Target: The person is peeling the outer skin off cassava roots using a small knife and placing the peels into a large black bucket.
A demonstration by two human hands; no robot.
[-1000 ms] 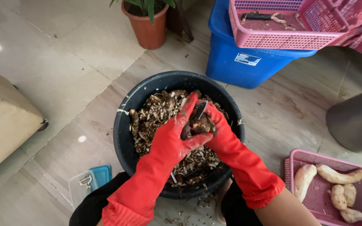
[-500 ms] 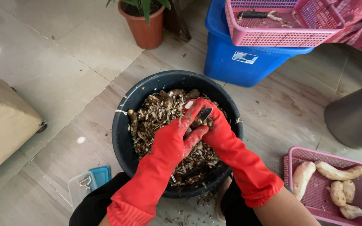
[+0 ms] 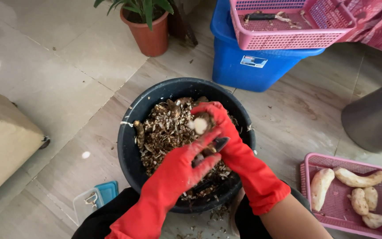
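Note:
Both my hands wear long red rubber gloves and work over a black round tub (image 3: pixel 131 132) filled with brown peelings (image 3: pixel 162 132). My right hand (image 3: pixel 222 128) is closed around a brown root (image 3: pixel 201 124) whose pale cut end faces up. Just below it, my left hand (image 3: pixel 186 166) grips a knife (image 3: pixel 219 143); its dark blade sticks out toward the right glove's wrist. The hands touch each other above the middle of the tub.
A pink basket (image 3: pixel 379 223) at the right holds several peeled pale roots (image 3: pixel 321 188). Behind the tub stand a blue bin (image 3: pixel 248 62) topped by a pink crate (image 3: pixel 288 37) and a potted plant (image 3: pixel 149 33). A grey metal container (image 3: pixel 374 119) is at right, a beige stool (image 3: pixel 3 146) at left, a small plastic box (image 3: pixel 96 201) near my knee.
The root has been turned in my right hand so its pale end now shows. The knife blade has dropped lower, beneath the root. Both hands stay over the tub.

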